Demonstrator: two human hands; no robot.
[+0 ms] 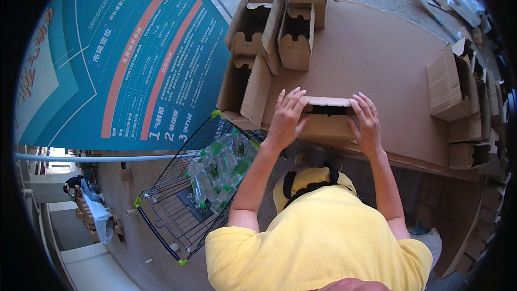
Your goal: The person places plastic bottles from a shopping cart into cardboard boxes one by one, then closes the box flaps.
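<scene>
A yellow shirt filled the foreground, beside a wire cart of bottles. A brown worktop stood by a blue banner. At its near edge lay a plain brown box, top open, grasped by the left hand and right hand. More open boxes crowded the far left corner.

The small brown cardboard box lies on its side at the table's near edge, its open slot facing up.
</scene>
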